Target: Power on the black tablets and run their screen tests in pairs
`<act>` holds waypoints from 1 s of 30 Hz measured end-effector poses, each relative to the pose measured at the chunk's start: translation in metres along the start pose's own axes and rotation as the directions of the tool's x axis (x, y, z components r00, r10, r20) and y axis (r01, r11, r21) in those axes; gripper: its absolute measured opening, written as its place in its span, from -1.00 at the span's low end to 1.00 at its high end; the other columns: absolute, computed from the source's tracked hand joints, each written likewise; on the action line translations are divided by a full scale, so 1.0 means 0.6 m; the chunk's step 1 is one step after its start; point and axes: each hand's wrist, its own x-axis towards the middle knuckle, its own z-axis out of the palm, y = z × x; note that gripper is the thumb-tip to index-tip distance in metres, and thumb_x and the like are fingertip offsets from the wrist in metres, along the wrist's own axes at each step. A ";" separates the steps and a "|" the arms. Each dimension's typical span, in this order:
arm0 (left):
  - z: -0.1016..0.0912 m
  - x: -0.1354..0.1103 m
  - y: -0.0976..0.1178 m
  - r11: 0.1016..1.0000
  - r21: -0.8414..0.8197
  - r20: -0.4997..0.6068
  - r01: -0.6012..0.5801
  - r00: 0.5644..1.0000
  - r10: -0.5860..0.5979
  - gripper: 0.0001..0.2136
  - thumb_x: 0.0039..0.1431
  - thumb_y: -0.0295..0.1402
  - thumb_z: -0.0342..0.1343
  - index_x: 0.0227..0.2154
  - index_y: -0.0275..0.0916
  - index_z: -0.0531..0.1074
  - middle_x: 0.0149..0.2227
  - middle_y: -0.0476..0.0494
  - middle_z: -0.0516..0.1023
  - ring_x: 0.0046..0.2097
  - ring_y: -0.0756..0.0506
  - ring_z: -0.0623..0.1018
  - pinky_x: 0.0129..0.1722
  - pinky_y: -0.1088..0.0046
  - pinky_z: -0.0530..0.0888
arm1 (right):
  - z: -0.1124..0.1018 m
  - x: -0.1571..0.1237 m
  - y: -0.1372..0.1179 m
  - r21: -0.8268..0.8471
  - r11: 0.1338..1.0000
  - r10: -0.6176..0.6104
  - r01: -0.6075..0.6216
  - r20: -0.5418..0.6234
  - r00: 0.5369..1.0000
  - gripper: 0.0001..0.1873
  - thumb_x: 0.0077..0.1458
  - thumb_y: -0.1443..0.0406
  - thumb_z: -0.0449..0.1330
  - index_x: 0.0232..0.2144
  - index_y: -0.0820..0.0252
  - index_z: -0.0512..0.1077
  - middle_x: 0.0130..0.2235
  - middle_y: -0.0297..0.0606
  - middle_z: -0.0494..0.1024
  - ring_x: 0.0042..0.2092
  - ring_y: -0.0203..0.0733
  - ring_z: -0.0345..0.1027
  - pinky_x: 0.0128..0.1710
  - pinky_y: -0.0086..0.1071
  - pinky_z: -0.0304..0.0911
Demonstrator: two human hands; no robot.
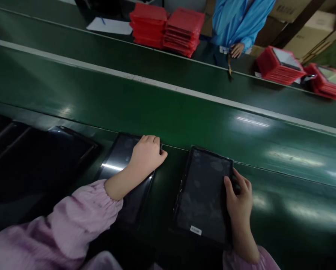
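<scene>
Two dark tablets lie side by side on the green bench in front of me. My left hand (147,154) rests on the far end of the left tablet (120,157), fingers curled over its top edge. My right hand (239,198) grips the right edge of the right tablet (203,195), thumb pressed on its screen, fingers wrapped behind the edge. A small white label sits near that tablet's near end. Both sleeves are pink.
A green conveyor belt (168,112) with a white stripe runs across behind the tablets. A dark tray (38,161) lies at the left. Red stacks (168,28) and red trays (280,65) sit on the far side, where a person in blue (238,22) stands.
</scene>
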 end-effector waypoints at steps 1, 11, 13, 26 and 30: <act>-0.003 0.000 0.000 1.000 -0.012 0.014 0.003 1.000 -0.003 -0.63 0.22 -0.37 0.07 -0.02 -0.43 0.63 0.09 -0.53 0.68 0.26 -0.51 0.57 0.23 -0.06 0.55 | -0.003 -0.002 0.000 0.020 1.000 0.013 -0.013 0.011 1.000 -0.22 0.03 -0.26 0.26 0.07 0.12 0.63 0.00 -0.08 0.52 0.00 0.08 0.46 0.02 0.01 0.44; -0.018 -0.154 -0.226 0.689 -0.674 -0.118 0.266 0.882 -0.456 -0.40 0.23 0.16 0.12 0.26 0.05 0.46 0.31 -0.17 0.59 0.44 -0.54 0.42 0.45 -0.33 0.33 | -0.026 -0.079 0.004 0.401 0.880 0.170 -0.256 0.237 0.956 -0.04 0.08 -0.19 0.38 0.44 -0.05 0.33 0.49 -0.14 0.35 0.53 0.21 0.11 0.44 0.11 0.21; 0.002 -0.192 -0.242 0.516 -0.785 0.039 0.343 0.858 -0.512 -0.41 0.14 0.21 0.21 0.19 0.14 0.51 0.28 -0.05 0.63 0.47 -0.56 0.37 0.46 -0.30 0.34 | -0.013 -0.083 -0.007 0.429 0.858 0.183 -0.282 0.257 0.949 -0.01 0.06 -0.20 0.39 0.44 -0.04 0.31 0.50 -0.12 0.33 0.55 0.20 0.07 0.45 0.12 0.19; 0.036 -0.170 -0.184 0.364 -0.898 0.076 0.247 0.902 -0.426 -0.34 0.21 -0.08 0.17 0.36 -0.14 0.37 0.45 -0.23 0.46 0.55 -0.39 0.26 0.48 -0.03 0.35 | 0.038 -0.070 -0.030 0.504 0.827 0.094 -0.249 0.313 0.945 -0.04 0.08 -0.16 0.42 0.42 0.02 0.31 0.47 0.00 0.36 0.54 0.26 0.09 0.46 0.23 0.16; 0.048 -0.173 -0.192 0.332 -0.921 0.075 0.203 0.930 -0.359 -0.32 0.22 -0.09 0.22 0.38 -0.13 0.34 0.46 -0.26 0.44 0.56 -0.40 0.23 0.47 -0.02 0.37 | 0.041 -0.060 -0.016 0.527 0.830 0.019 -0.184 0.304 0.952 -0.27 0.18 -0.12 0.37 0.30 -0.03 0.45 0.42 -0.07 0.46 0.46 0.23 0.27 0.41 0.22 0.23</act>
